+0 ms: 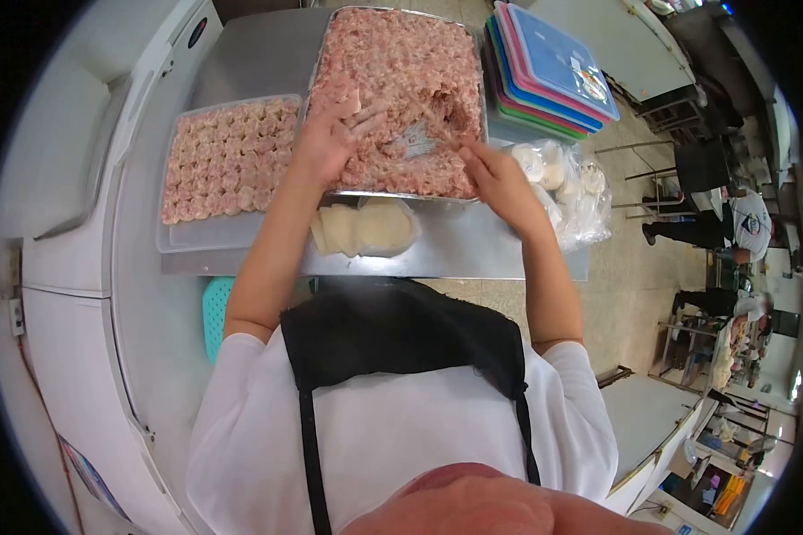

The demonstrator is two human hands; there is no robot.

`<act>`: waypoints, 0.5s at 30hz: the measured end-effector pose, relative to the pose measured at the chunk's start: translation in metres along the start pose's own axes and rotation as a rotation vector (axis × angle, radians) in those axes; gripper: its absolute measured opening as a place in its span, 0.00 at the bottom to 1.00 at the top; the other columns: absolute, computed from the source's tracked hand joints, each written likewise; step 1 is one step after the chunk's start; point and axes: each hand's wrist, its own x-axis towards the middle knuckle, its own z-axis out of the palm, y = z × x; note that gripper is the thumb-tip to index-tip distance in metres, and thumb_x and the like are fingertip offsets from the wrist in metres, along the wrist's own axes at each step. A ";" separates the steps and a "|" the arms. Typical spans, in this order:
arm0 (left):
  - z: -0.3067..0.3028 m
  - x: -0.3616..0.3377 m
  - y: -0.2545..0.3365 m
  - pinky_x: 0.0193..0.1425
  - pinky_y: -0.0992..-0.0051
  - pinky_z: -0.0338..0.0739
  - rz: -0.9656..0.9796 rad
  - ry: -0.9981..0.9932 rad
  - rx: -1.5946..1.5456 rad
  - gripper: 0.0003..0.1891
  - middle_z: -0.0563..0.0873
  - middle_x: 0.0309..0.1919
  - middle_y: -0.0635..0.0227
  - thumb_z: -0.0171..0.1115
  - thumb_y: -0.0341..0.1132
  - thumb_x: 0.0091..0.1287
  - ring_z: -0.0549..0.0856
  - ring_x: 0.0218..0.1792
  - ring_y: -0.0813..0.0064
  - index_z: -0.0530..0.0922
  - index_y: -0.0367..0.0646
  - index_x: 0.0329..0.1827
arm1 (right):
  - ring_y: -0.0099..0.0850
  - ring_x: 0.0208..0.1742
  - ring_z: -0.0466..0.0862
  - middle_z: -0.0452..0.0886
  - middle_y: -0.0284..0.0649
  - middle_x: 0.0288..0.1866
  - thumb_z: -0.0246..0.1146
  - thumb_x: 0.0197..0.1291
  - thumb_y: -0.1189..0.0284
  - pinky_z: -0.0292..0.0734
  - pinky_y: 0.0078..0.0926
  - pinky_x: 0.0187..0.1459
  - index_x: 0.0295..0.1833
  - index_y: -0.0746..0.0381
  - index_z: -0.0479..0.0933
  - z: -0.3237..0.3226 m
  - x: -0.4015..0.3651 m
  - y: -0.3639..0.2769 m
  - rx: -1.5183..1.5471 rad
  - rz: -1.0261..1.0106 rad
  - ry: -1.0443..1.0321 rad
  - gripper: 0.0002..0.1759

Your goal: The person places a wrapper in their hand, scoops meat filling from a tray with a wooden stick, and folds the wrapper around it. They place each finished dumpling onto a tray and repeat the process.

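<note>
A large metal tray (pixel 485 116) full of ground meat (pixel 393 53) lies on the steel table. Over its left part is my left hand (pixel 335 134), with a pale wrapper (pixel 352 102) with some meat at its fingers. My right hand (pixel 484 165) is closed at the tray's right side around a thin tool, blurred, that reaches into the meat. A hollow in the meat shows the tray's bottom near it. Round wrappers (pixel 375 228) lie in a stack at the table's front edge. To the left, a plastic tray (pixel 214 235) bears rows of filled dumplings (pixel 232 160).
Stacked coloured lids (pixel 553 71) stand at the back right. Plastic bags (pixel 567 192) with pale rounds lie right of my right hand. White refrigerators (pixel 62 205) flank the left side. Two people (pixel 748 227) are farther off at the right. A turquoise basket (pixel 216 316) is below the table edge.
</note>
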 end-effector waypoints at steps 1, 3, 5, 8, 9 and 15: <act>-0.002 0.000 -0.001 0.58 0.59 0.76 0.055 -0.058 0.221 0.29 0.80 0.52 0.53 0.67 0.41 0.61 0.82 0.51 0.53 0.70 0.43 0.65 | 0.29 0.23 0.78 0.74 0.38 0.22 0.52 0.72 0.65 0.72 0.26 0.25 0.51 0.63 0.78 0.001 -0.004 0.002 0.107 0.148 -0.091 0.15; -0.006 0.009 0.000 0.56 0.61 0.78 0.250 -0.112 0.724 0.33 0.81 0.54 0.53 0.69 0.39 0.59 0.83 0.51 0.53 0.68 0.48 0.68 | 0.24 0.19 0.74 0.73 0.34 0.21 0.51 0.73 0.64 0.69 0.22 0.22 0.53 0.64 0.78 0.009 -0.012 0.009 0.316 0.319 -0.208 0.17; -0.009 0.012 0.000 0.55 0.63 0.78 0.378 -0.143 1.134 0.37 0.81 0.54 0.53 0.71 0.40 0.57 0.84 0.51 0.54 0.65 0.51 0.71 | 0.17 0.17 0.70 0.71 0.29 0.21 0.51 0.73 0.63 0.65 0.19 0.19 0.54 0.63 0.78 0.020 -0.016 0.016 0.518 0.360 -0.259 0.17; -0.001 0.008 0.002 0.55 0.66 0.77 0.488 -0.200 1.455 0.38 0.82 0.53 0.52 0.73 0.44 0.55 0.84 0.49 0.56 0.66 0.50 0.70 | 0.20 0.21 0.74 0.73 0.33 0.22 0.53 0.72 0.64 0.70 0.23 0.23 0.54 0.65 0.78 0.016 -0.016 0.011 0.479 0.340 -0.254 0.17; 0.000 0.009 0.002 0.55 0.66 0.77 0.544 -0.242 1.457 0.37 0.83 0.51 0.51 0.74 0.44 0.55 0.84 0.48 0.56 0.68 0.49 0.68 | 0.24 0.23 0.76 0.75 0.36 0.24 0.54 0.71 0.65 0.72 0.25 0.26 0.54 0.65 0.78 0.016 -0.018 0.006 0.364 0.263 -0.180 0.16; 0.003 0.019 0.007 0.52 0.68 0.76 0.234 -0.360 1.494 0.26 0.84 0.43 0.55 0.75 0.45 0.52 0.83 0.45 0.60 0.79 0.41 0.50 | 0.45 0.44 0.84 0.83 0.51 0.42 0.60 0.65 0.70 0.78 0.35 0.44 0.54 0.66 0.78 0.018 -0.020 0.005 -0.103 -0.246 0.223 0.15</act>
